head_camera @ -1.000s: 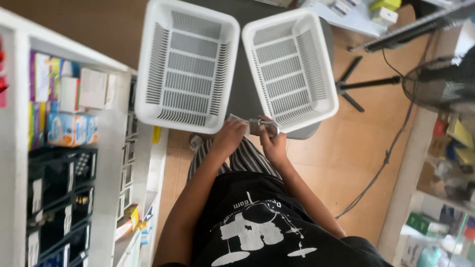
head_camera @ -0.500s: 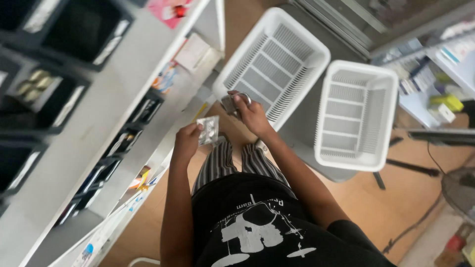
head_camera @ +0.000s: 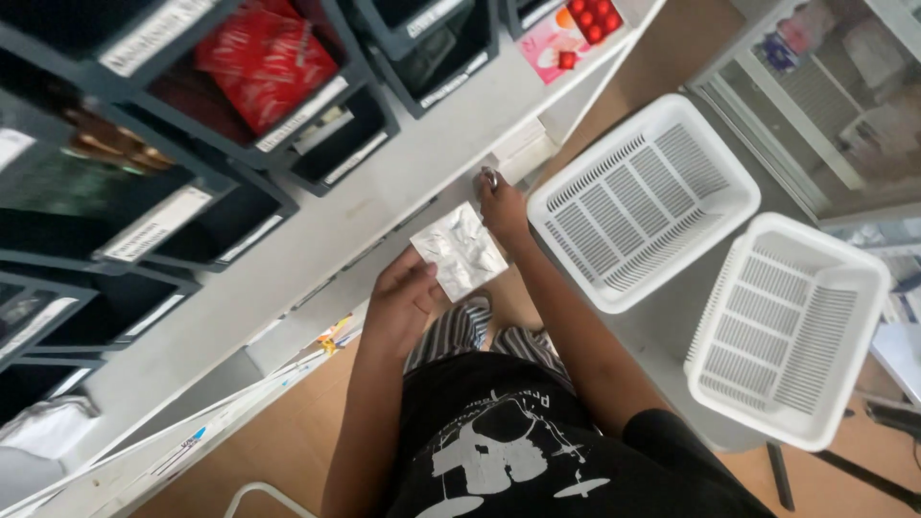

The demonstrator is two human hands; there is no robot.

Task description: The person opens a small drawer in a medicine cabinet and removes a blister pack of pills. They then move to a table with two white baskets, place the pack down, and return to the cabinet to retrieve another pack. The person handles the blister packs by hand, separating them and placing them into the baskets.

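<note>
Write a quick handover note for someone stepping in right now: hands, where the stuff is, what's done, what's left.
Left hand: holds a silver blister pack by its lower edge, up in front of the white shelf unit.
Right hand: pinches a small silvery item, too small to identify, by the shelf edge.
Two white slotted baskets, the near basket and the far basket, sit on the grey surface to the right; nothing shows in either.
Done: pack in hand.
Left: nothing is in a basket yet.
</note>
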